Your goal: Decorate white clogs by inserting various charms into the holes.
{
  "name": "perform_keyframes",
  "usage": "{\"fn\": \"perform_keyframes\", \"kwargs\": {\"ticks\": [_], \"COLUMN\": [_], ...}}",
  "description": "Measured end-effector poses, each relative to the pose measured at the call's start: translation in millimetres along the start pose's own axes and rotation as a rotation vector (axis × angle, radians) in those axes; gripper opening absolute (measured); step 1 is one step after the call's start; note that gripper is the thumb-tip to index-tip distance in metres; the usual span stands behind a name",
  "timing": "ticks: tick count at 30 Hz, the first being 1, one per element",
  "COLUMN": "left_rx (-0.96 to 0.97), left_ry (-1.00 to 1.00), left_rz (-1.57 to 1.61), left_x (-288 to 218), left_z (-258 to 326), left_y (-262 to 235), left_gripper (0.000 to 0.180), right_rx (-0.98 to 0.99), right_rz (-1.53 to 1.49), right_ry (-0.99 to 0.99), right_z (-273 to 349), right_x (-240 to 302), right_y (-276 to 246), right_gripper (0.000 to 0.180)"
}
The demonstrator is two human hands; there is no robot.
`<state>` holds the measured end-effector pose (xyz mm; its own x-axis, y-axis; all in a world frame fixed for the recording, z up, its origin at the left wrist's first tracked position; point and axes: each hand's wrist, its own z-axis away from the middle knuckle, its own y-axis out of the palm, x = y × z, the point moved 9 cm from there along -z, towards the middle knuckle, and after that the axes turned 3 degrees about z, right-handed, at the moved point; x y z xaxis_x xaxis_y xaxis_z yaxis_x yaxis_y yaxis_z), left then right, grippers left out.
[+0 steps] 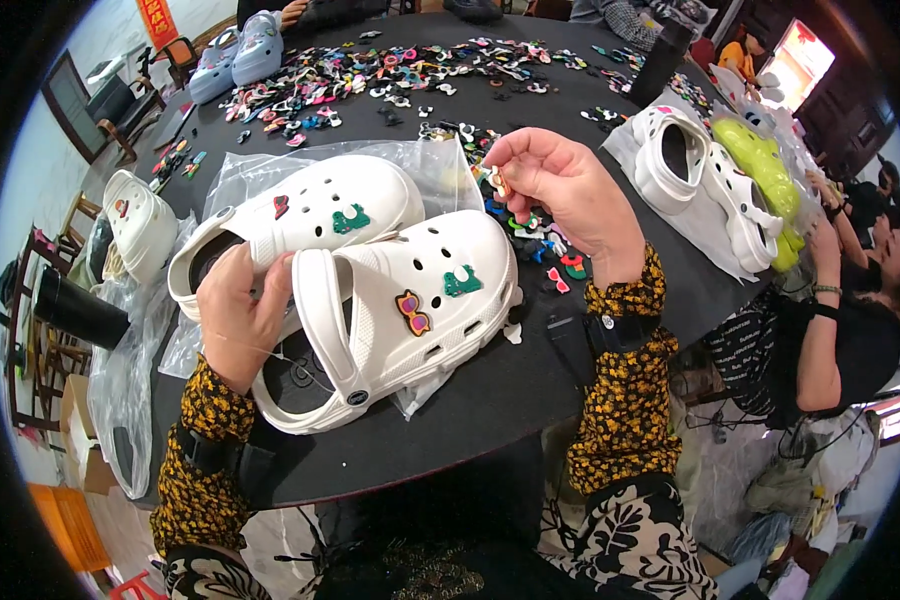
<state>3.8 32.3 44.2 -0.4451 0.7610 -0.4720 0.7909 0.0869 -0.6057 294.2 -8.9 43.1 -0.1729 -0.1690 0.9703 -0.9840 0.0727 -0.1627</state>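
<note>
Two white foam clogs lie side by side in front of me, toes pointing away to the right. The nearer clog (460, 245) carries a green charm (462, 281) and an orange sunglasses-shaped charm (412, 312). On the farther clog (305, 195) sit a similar green charm (350, 219) and a small red one (281, 206). My left hand (240, 315) is closed on the nearer clog's upper edge by its heel strap. Above the table, right of the toes, my right hand (570, 190) pinches a small brown-and-white shoe charm (498, 181).
Loose charms (390, 80) cover the far side of the dark table (400, 460). Clear plastic bags (410, 160) lie under the clogs. More white clogs (670, 160) and green ones (765, 175) stand at the right, near another person (830, 310). Blue clogs (240, 60) are far left.
</note>
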Motion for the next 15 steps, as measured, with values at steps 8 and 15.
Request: {"fn": "perform_keyframes", "kwargs": {"ticks": [8, 15], "left_rx": [-0.028, -0.022], "left_ry": [-0.018, -0.001], "left_rz": [-0.016, 0.017], "left_x": [-4, -7], "left_z": [-2, -3], "left_y": [-2, -4], "left_gripper": [0.026, 0.034], "right_rx": [0.055, 0.01], "right_rz": [0.158, 0.784], "right_ry": [-0.08, -0.326], "right_z": [3, 11], "right_x": [9, 35], "right_y": [30, 52], "right_gripper": [0.013, 0.017]}}
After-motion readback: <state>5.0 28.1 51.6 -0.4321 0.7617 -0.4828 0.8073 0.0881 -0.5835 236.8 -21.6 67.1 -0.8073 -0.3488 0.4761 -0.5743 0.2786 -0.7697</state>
